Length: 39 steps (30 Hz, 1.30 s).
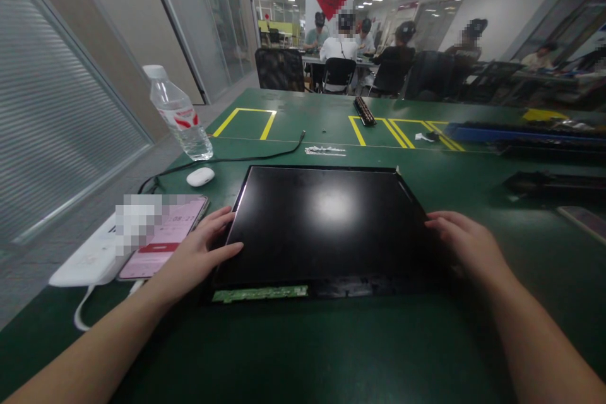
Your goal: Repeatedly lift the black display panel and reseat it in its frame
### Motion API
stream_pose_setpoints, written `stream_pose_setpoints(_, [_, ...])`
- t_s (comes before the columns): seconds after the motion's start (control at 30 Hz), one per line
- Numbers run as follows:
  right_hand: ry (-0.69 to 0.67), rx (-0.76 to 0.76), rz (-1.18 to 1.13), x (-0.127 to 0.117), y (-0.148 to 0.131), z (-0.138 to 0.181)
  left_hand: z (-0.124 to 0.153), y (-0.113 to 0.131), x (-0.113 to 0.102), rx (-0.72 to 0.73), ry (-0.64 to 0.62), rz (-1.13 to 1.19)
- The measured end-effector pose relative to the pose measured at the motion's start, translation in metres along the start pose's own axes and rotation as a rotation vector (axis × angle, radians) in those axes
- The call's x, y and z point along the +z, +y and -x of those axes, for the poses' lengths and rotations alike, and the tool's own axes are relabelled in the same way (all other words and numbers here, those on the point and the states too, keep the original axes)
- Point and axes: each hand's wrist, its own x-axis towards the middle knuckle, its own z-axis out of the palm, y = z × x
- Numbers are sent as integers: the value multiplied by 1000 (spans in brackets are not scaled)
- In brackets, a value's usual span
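A dark LCD panel [326,221] lies face up on the green table in front of me, with a black frame and a narrow green circuit board [260,293] along its near edge. My left hand [213,240] grips the panel's left side, thumb over the top surface and fingers at the edge. At the opposite side, my right hand [459,240] holds the right edge with its fingertips; its thumb is hidden in shadow. A ceiling light reflects in the screen.
Left of the panel are a water bottle [182,117], a white earbud case [200,177], a phone [165,237], a white power bank [95,252] and a black cable [237,158]. Blurred dark parts [544,132] lie right. A row of screws or bits [364,111] sits farther back. People sit beyond.
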Motion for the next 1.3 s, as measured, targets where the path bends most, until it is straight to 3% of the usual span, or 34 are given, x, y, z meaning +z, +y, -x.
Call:
stream_pose_setpoints(0.27, [-3, 9, -20, 0, 6, -4, -4, -1, 1, 66, -15, -172])
stream_pose_setpoints(0.6, [9, 9, -14, 1, 5, -4, -8, -11, 1, 124, -14, -260])
stream_pose_setpoints(1.3, [27, -50, 34, 1, 3, -2, -8, -6, -2, 155, -65, -345])
